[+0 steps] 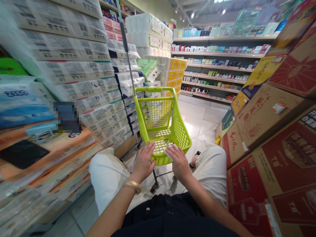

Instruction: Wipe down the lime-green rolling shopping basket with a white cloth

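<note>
Before my knees stands a small lime-green shopping cart (184,131) with a lattice basket and no goods in it. My left hand (145,161) lies at the left of its near rim, fingers stretched out flat. On the right of the same rim, my right hand (178,161) also has its fingers extended. A small whitish patch shows beside the right hand's fingers; what it is I cannot tell. A thin pole (127,49) with a grey sleeve rises from the cart's far left corner.
Tall stacks of wrapped paper packs (81,72) line the left, with a flat black object (23,153) on orange packs (81,140). Cardboard cartons (259,118) are piled close on my right. Shelves (219,54) of small boxes stand beyond the tiled floor (192,113).
</note>
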Demonstrator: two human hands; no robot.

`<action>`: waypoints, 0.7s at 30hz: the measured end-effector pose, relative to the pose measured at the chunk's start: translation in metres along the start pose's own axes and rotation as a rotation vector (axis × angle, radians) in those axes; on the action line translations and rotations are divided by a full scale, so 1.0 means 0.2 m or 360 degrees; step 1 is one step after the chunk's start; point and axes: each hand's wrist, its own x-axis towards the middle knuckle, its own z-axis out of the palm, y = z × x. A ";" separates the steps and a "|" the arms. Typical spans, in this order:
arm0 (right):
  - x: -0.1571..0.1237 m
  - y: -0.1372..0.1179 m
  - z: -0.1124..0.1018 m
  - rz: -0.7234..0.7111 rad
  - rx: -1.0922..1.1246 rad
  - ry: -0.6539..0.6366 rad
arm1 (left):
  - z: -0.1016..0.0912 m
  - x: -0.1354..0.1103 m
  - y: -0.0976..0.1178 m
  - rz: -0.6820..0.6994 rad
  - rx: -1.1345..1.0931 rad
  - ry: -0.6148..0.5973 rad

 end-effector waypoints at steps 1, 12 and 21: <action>-0.01 0.05 -0.03 0.0063 -0.0007 0.0027 | 0.00 0.00 0.00 0.0001 0.0002 0.0005; -0.01 0.03 -0.01 0.0131 -0.0067 0.0072 | 0.03 0.00 0.00 0.0005 -0.0061 0.0038; 0.01 0.01 -0.03 0.0022 -0.0053 -0.0022 | 0.00 -0.01 0.00 -0.0006 -0.0061 0.0001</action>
